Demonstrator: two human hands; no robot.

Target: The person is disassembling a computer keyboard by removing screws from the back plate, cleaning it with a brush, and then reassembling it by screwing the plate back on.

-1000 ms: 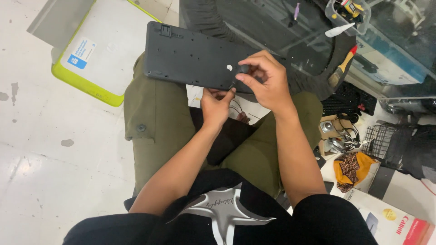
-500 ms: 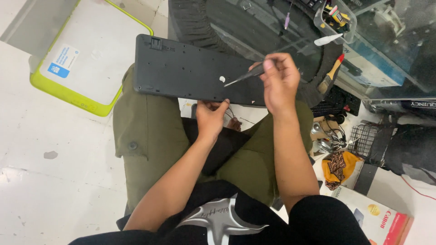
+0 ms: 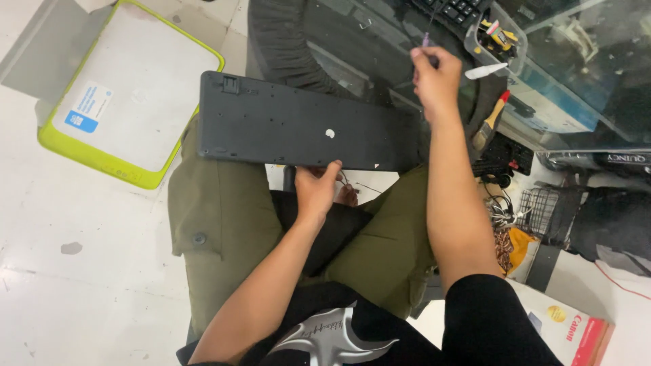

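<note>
In the head view, a flat black plastic keyboard turned upside down (image 3: 305,125) lies across the person's knees in olive trousers, so that its smooth back faces up and stays level. The left hand (image 3: 319,190) grips its near edge from below, thumb against the rim, which keeps it from sliding off the lap. The right hand (image 3: 434,78) is lifted beyond the far right corner, over the dark glass table (image 3: 380,41), with fingers closed around a thin purple-handled tool (image 3: 426,42), apparently a small screwdriver, held upright.
</note>
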